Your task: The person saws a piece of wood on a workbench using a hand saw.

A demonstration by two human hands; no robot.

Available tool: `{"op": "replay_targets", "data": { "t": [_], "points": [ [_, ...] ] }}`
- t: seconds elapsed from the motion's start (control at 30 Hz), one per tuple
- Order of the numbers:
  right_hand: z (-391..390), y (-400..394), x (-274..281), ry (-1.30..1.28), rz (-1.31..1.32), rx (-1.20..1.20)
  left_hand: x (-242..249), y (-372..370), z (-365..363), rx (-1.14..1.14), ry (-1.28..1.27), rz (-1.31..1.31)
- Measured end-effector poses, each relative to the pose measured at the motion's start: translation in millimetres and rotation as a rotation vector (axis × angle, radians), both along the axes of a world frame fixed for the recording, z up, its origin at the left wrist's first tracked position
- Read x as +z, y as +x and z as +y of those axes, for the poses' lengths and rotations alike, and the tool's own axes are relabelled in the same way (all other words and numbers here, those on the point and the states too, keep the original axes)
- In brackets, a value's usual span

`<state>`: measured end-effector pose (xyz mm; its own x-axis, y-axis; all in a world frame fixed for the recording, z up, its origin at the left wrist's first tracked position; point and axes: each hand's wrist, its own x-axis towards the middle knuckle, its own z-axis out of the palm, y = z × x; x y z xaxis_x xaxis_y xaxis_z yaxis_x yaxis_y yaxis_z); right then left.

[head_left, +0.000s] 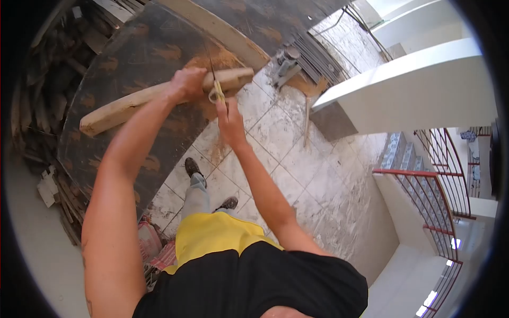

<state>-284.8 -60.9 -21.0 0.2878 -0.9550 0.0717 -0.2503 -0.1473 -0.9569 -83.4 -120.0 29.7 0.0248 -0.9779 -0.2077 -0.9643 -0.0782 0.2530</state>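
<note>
A thick, pale piece of wood [124, 109] lies across the dark patterned board. My left hand [189, 84] presses on it, fingers wrapped over its upper side. Just to the right, my right hand [230, 121] grips the yellowish handle of a handsaw [218, 91]. The saw's thin blade points away from me and crosses the wood close beside my left hand. Where the blade meets the wood is too small to make out. Orange-brown sawdust [222, 57] is scattered on the board beyond the cut and on the floor below.
The dark board [154, 58] serves as the work surface, with a plank [222, 32] along it. Wood scraps [53, 79] pile up at left. Dark strips [315, 55] lie on the tiled floor [313, 175]. A low wall [408, 90] and red-railed stairs [405, 153] stand at right.
</note>
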Motion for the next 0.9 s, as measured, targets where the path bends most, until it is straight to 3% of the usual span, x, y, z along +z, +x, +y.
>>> {"op": "replay_targets", "data": {
  "t": [0.13, 0.2, 0.27, 0.33, 0.47, 0.57, 0.6, 0.67, 0.7, 0.8, 0.87, 0.9],
  "points": [
    [34, 7, -7, -0.022, 0.087, -0.117, -7, -12, 13, -0.075, -0.008, -0.07],
    [14, 10, -12, -0.04, 0.055, -0.091, 3, 0, 4, -0.079, 0.003, -0.083],
    [2, 5, -11, -0.03, 0.06, -0.089, 6, 9, -9, -0.014, 0.076, 0.068],
    [-25, 8, -2, 0.019, 0.069, -0.018, -8, 28, -22, -0.023, 0.03, 0.092],
    [-51, 24, -3, -0.101, 0.08, -0.049, 15, 50, -23, 0.002, -0.035, 0.145],
    [-60, 34, -2, -0.139, 0.086, -0.055, 16, 34, 5, 0.1, -0.229, 0.07],
    [-65, 36, -5, -0.144, 0.084, -0.061, 5, 32, 9, 0.094, -0.234, 0.069],
    [-65, 32, -11, -0.208, 0.083, -0.031, -38, 25, 19, 0.145, -0.526, -0.006],
    [-62, 30, -4, -0.21, 0.087, -0.027, -29, 21, 16, 0.185, -0.357, 0.083],
    [-46, 16, 36, -0.136, 0.216, 0.0, -19, 13, 18, 0.162, -0.302, 0.129],
    [-22, -2, 47, 0.048, 0.099, -0.005, -10, -4, 32, 0.149, -0.351, 0.141],
    [-8, -9, 43, -0.037, 0.129, -0.025, -8, -11, 40, 0.126, -0.409, 0.139]
  ]
}}
